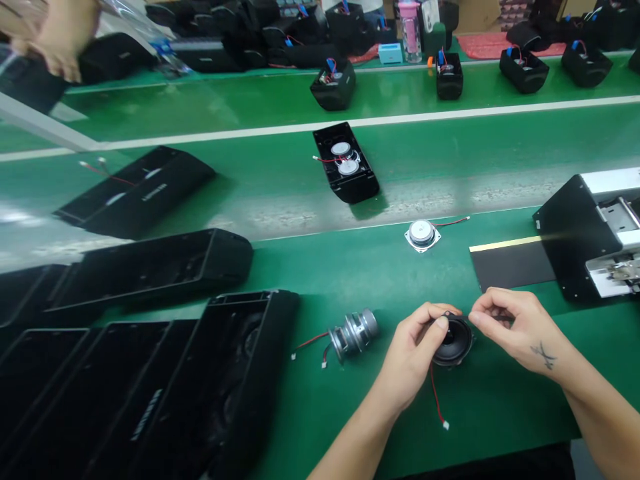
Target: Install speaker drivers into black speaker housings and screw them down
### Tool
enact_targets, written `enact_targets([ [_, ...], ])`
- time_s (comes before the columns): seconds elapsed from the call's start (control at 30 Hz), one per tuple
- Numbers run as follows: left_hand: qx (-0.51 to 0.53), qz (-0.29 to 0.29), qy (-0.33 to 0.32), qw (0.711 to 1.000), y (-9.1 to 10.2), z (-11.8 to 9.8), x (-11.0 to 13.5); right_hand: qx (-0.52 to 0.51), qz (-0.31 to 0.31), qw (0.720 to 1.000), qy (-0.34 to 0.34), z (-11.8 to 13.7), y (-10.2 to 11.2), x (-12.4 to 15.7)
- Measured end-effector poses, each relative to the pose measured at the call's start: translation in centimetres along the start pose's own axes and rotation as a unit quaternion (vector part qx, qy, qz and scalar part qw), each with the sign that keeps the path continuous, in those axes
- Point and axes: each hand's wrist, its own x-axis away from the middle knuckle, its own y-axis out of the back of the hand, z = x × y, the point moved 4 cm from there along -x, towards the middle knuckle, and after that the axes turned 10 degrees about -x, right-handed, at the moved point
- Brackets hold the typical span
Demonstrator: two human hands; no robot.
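Note:
My left hand (415,350) grips a small round black speaker driver (453,340) by its rim, cone up, just above the green table. A red and black lead (437,400) hangs from it to a white plug. My right hand (515,327) pinches a thin dark strip at the driver's upper right edge with thumb and forefinger. Left of my hands lie two silver drivers (354,331) stacked on their side with wires. Another silver driver (423,235) sits face down further back.
Several black speaker housings (150,267) lie at the left. An open housing with two drivers (345,162) rides on the green conveyor (450,153). A black and silver machine (590,233) stands at the right, with a black mat (510,263) beside it. Another person's hand (55,40) is top left.

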Motion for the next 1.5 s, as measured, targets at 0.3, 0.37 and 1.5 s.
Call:
enact_targets([
  [0.3, 0.055, -0.028, 0.042, 0.997, -0.1, 0.1, 0.2, -0.006, 0.001, 1.0, -0.001, -0.2, -0.4, 0.1],
  [0.37, 0.055, -0.041, 0.044, 0.997, 0.0, 0.2, 0.2, -0.01, 0.001, 1.0, -0.002, -0.4, -0.5, 0.1],
  [1.5, 0.087, -0.092, 0.031, 0.991, 0.5, -0.2, 0.5, -0.022, 0.039, 0.999, -0.031, -0.3, -2.1, 0.2],
])
